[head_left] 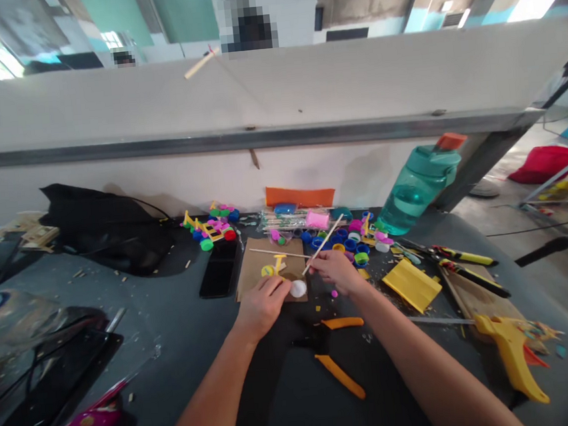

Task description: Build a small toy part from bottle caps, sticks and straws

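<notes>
A thin wooden stick (pixel 333 226) slants up from my right hand (pixel 337 270), its lower end pinched between the fingers. My left hand (pixel 265 302) is closed over a small yellow frame (pixel 279 261) on the brown cardboard (pixel 253 263); its fingers hide much of the frame. Beside the frame shows a yellow bottle cap (pixel 267 271). A white round cap (pixel 298 288) lies by my left fingertips. Another thin stick (pixel 278 252) lies across the cardboard, its right end near my right hand.
Orange-handled pliers (pixel 342 323) lie close in front. To the right are a yellow glue gun (pixel 508 345), a yellow sheet (pixel 411 284), cutters (pixel 469 255) and a teal bottle (pixel 419 186). Bottle caps (pixel 354 236) stand behind; a phone (pixel 219 269) lies left of the cardboard.
</notes>
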A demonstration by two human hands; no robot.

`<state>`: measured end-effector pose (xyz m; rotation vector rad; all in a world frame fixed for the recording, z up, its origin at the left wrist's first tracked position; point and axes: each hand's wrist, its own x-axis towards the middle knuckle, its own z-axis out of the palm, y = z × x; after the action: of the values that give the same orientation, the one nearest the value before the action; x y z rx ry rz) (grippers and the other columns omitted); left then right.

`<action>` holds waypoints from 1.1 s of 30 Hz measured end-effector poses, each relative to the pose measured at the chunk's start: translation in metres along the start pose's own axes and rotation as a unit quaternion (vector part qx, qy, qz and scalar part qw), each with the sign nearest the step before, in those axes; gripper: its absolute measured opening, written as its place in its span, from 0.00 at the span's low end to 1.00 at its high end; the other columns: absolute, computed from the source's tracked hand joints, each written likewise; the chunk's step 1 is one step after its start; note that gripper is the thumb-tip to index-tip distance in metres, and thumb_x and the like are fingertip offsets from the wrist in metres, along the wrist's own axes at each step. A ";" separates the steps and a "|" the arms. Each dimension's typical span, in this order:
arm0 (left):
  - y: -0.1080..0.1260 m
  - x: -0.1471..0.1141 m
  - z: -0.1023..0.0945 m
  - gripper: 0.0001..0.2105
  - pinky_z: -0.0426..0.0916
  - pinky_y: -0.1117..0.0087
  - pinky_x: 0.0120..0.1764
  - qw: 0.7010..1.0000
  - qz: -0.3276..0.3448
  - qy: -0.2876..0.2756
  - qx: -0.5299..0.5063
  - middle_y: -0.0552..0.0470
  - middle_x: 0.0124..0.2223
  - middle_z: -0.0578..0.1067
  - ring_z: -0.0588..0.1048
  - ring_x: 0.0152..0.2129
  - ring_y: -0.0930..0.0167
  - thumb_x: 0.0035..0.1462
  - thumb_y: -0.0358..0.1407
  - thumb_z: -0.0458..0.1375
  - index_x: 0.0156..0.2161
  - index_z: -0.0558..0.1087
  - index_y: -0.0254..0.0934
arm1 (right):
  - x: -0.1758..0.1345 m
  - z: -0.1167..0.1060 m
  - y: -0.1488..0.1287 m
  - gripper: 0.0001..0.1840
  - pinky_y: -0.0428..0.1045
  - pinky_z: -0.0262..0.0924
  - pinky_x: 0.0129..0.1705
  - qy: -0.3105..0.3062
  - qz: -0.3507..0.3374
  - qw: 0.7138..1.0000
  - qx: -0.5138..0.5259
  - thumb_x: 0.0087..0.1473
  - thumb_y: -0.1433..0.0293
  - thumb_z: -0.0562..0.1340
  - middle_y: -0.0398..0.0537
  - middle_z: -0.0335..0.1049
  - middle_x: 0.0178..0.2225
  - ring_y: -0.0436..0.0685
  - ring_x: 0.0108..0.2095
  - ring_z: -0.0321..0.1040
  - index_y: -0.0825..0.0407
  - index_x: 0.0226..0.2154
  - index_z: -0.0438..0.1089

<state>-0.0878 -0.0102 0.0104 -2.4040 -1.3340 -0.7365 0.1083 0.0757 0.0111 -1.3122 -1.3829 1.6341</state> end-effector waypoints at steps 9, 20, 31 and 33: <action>-0.040 0.028 0.012 0.07 0.64 0.69 0.35 0.993 -0.052 -0.003 0.104 0.49 0.30 0.71 0.70 0.33 0.68 0.59 0.29 0.51 0.31 0.70 0.37 | -0.005 0.000 -0.010 0.12 0.41 0.32 0.15 0.016 -0.028 0.994 0.102 0.38 0.63 0.62 0.40 0.62 0.19 0.40 0.14 0.41 0.56 0.24 0.65; -0.045 0.038 0.036 0.12 0.65 0.67 0.37 0.988 -0.145 0.023 0.046 0.44 0.38 0.74 0.71 0.37 0.64 0.57 0.28 0.51 0.45 0.70 0.37 | -0.010 -0.002 -0.021 0.11 0.42 0.33 0.15 0.040 -0.056 0.993 0.094 0.40 0.63 0.62 0.39 0.62 0.18 0.40 0.13 0.42 0.55 0.23 0.65; 0.026 0.065 0.030 0.10 0.70 0.73 0.29 0.870 -0.281 0.009 -0.406 0.52 0.33 0.77 0.75 0.28 0.71 0.57 0.36 0.54 0.44 0.71 0.38 | -0.001 0.000 -0.004 0.13 0.42 0.38 0.17 0.052 -0.079 0.995 0.045 0.41 0.62 0.62 0.38 0.60 0.16 0.43 0.15 0.46 0.56 0.26 0.70; 0.027 0.063 0.033 0.10 0.70 0.72 0.30 0.867 -0.286 0.016 -0.407 0.52 0.33 0.76 0.75 0.28 0.71 0.56 0.35 0.55 0.43 0.72 0.38 | 0.000 0.001 -0.002 0.13 0.42 0.38 0.17 0.047 -0.077 0.995 0.040 0.41 0.62 0.62 0.38 0.61 0.16 0.43 0.15 0.46 0.55 0.25 0.70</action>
<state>-0.0274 0.0356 0.0183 -2.4985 -2.0634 -1.7982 0.1072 0.0759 0.0130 -1.1913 -1.3149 1.4899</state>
